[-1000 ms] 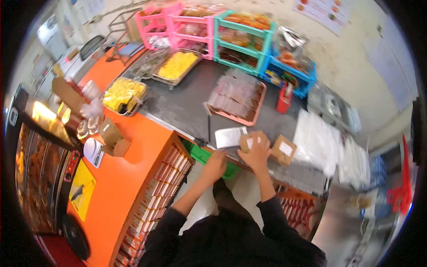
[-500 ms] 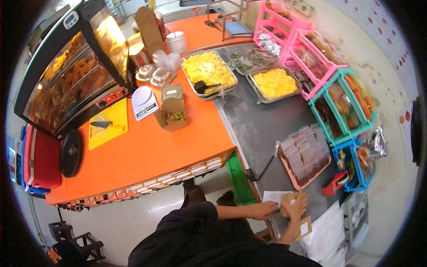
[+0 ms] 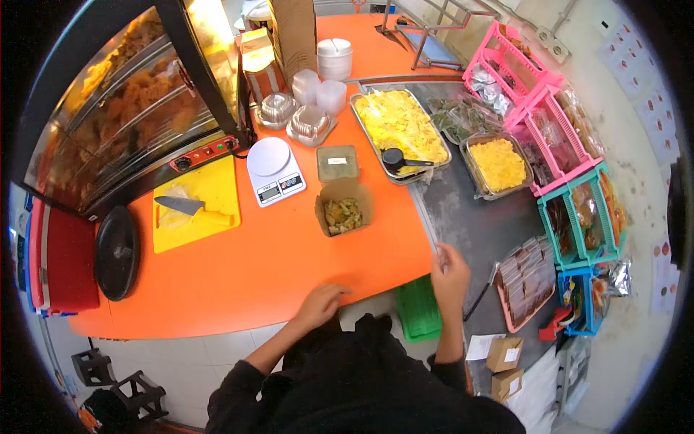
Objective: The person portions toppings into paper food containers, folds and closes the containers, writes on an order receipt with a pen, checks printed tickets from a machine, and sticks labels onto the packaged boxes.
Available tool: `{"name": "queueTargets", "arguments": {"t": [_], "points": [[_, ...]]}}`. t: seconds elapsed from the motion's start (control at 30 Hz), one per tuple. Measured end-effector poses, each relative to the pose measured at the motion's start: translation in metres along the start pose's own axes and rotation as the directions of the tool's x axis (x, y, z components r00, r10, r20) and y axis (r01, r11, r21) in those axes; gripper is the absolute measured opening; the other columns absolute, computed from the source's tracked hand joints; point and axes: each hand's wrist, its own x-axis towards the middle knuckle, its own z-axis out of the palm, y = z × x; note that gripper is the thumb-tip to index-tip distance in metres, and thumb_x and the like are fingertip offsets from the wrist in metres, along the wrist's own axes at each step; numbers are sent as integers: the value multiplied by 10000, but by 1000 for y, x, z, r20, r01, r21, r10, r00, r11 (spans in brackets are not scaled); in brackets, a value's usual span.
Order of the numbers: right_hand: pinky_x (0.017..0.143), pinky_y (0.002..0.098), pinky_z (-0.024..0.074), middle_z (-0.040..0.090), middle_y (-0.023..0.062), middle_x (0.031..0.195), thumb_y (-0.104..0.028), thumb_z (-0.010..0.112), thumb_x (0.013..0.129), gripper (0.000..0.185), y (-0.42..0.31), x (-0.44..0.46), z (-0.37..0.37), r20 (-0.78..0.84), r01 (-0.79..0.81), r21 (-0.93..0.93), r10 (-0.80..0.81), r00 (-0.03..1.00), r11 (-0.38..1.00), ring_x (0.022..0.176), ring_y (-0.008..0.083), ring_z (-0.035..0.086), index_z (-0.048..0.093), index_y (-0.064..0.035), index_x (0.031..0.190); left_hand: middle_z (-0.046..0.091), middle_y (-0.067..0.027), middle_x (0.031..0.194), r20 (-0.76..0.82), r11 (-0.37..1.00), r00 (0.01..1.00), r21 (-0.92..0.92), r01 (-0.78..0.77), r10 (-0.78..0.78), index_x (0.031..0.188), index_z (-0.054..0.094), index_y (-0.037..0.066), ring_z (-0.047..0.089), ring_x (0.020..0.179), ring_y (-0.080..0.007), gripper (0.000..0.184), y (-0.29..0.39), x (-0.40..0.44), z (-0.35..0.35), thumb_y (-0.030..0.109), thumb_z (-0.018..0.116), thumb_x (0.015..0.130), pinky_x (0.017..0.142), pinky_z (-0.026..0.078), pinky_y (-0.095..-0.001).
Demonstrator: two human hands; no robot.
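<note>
My left hand (image 3: 322, 305) is over the front edge of the orange table, slightly blurred, with its fingers loosely apart and nothing visible in them. My right hand (image 3: 450, 278) is raised near the seam between the orange table and the dark counter. Its fingertips are pinched together; what they hold, if anything, is too small to name. Beyond my hands stands an open brown cardboard food box (image 3: 325, 194) with chopped greenish-brown food (image 3: 343, 215) in it; its lid (image 3: 337, 163) is folded back and bears a small white label.
A digital scale (image 3: 277, 173), a yellow cutting board (image 3: 165, 235) with a knife (image 3: 182, 205), and a heated display case (image 3: 137, 101) are on the left. Trays of yellow food (image 3: 401, 123), stacked baskets (image 3: 578, 217), a tray of packets (image 3: 526, 278) and small brown boxes (image 3: 504, 354) are on the right.
Both hands have left the small brown boxes and white paper at the lower right and moved left to the orange table. The view has shifted nearer the table.
</note>
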Motion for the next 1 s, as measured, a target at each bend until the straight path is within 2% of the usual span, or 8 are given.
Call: {"name": "queueTargets", "arguments": {"t": [0.1,0.27,0.37,0.6,0.67,0.87,0.93,1.0], "points": [[554,303,429,564,89,664,-153,629,773,188,-67,38,51,221,71,-14,-66,973,997,588,203,555,624,-55,933,596,-142,965,-53,988,986,-5,156,-156,1007,568,35,562,922,-313,224,-16,-23,-38,48,529,788,819,441,-398],[586,351,479,631,98,724,-166,654,733,134,-100,81,132,541,251,-96,-161,825,963,674,243,625,661,-92,844,586,-123,958,8,993,999,108,47,-48,995,567,33,557,920,-305,215,-60,-38,-44,45,552,781,804,444,-397],[607,370,505,643,120,732,-146,655,711,95,-87,91,184,727,371,-315,-29,686,874,701,270,641,665,-64,759,580,-123,963,73,999,997,49,-18,15,998,565,36,556,911,-306,222,-74,-34,-42,35,566,777,800,444,-396],[590,406,509,633,166,725,-121,668,661,129,-62,90,228,743,504,-371,-76,665,779,688,319,628,632,-2,693,567,-130,989,-95,941,956,-224,252,-278,1075,533,33,546,946,-281,317,-82,6,-49,11,593,764,861,414,-360],[594,398,513,634,170,726,-120,670,652,137,-56,85,234,708,515,-360,-132,694,778,689,320,630,630,6,689,519,-143,1071,-231,971,953,-186,153,-194,1173,462,19,492,1043,-295,464,-90,33,-49,36,634,743,895,387,-373],[525,337,483,610,121,636,-126,664,666,161,-76,92,193,648,252,-313,12,761,916,589,254,614,638,19,732,253,-173,1319,-269,960,953,-272,66,-142,1374,112,9,291,1253,-314,937,-90,102,-52,62,723,666,1037,274,-396],[489,292,438,564,59,589,-148,668,702,174,-78,94,157,558,-77,-23,77,826,997,532,174,558,640,21,736,220,-185,1331,-275,925,959,-378,-36,-75,1378,77,-16,297,1240,-330,995,-93,117,-47,84,738,640,1049,249,-413],[433,211,311,495,-38,586,-208,673,768,224,-70,91,125,502,-330,372,111,858,867,471,41,395,637,7,824,175,-162,1375,-255,916,967,-382,-119,20,1384,48,10,244,1279,-300,992,-98,124,-40,78,719,657,1059,230,-418]]}}
